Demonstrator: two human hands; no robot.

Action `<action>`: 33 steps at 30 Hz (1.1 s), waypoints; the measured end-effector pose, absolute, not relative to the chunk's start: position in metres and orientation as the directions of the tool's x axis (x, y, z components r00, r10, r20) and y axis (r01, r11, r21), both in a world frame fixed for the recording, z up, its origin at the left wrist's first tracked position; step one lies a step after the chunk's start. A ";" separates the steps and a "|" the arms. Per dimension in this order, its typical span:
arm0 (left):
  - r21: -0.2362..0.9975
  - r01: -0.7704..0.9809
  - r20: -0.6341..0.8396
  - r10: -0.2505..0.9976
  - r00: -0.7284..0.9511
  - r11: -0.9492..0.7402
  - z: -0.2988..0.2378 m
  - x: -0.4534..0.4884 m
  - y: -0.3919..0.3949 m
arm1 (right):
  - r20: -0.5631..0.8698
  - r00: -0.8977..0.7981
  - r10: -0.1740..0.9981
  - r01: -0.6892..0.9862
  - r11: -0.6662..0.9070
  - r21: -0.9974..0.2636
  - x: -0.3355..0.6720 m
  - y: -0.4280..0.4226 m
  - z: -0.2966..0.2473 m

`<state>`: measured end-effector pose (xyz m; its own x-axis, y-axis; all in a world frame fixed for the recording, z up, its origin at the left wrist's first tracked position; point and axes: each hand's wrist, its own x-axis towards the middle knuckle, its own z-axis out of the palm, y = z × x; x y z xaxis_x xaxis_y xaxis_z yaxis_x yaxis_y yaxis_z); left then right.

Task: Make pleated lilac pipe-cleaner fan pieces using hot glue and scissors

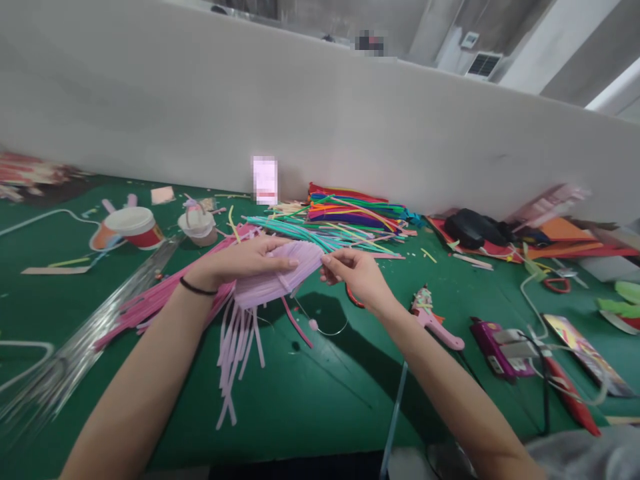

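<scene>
A flat, fan-like piece of lilac pipe cleaners (280,270) is held above the table, its loose stems (239,347) hanging down on the near side. My left hand (255,259) grips it, thumb lying across the top and the other fingers hidden beneath. At its right tip, my right hand (354,272) pinches the edge between thumb and fingertips. Behind and under my left forearm lie magenta pipe cleaners (165,293). Below the piece, a thin wire with a small pink bead (313,325) rests on the green table (310,413).
Multicoloured pipe cleaners (355,213) lie against the white partition (300,113). To the left stand a red-and-white paper cup (137,227) and a lidded cup (199,227). On the right are a pink glue gun (435,323), a purple power strip (500,347) with cables, and red-handled scissors (556,285).
</scene>
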<state>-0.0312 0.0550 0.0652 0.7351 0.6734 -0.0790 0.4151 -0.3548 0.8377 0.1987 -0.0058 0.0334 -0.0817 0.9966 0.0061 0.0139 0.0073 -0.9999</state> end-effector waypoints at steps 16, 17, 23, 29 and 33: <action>0.756 0.471 0.075 0.774 0.629 -0.455 0.084 -0.011 0.033 | -0.056 -0.198 0.979 -0.091 -0.075 -0.993 0.186 -0.008 0.045; 0.742 0.479 0.087 0.777 0.624 -0.468 0.084 -0.009 0.033 | -0.048 -0.201 0.978 -0.077 -0.064 -0.995 0.187 -0.007 0.045; 0.617 0.536 0.158 0.758 0.633 -0.576 0.076 -0.001 0.030 | 0.083 -0.182 0.980 0.033 0.091 -0.995 0.191 -0.006 0.041; 0.566 0.535 0.251 0.749 0.613 -0.627 0.074 0.008 0.022 | 0.350 -0.126 0.928 0.308 0.372 -0.875 0.188 -0.013 0.044; 0.623 0.516 0.433 0.809 0.399 -0.588 0.091 0.002 0.017 | 0.623 -0.082 0.778 0.556 0.554 -0.619 0.202 -0.019 0.061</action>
<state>0.0017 0.0167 0.0914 0.3985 0.8088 0.4325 0.5159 -0.5876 0.6234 0.2016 -0.0186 0.0615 -0.0820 0.7780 0.6228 0.5564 0.5542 -0.6191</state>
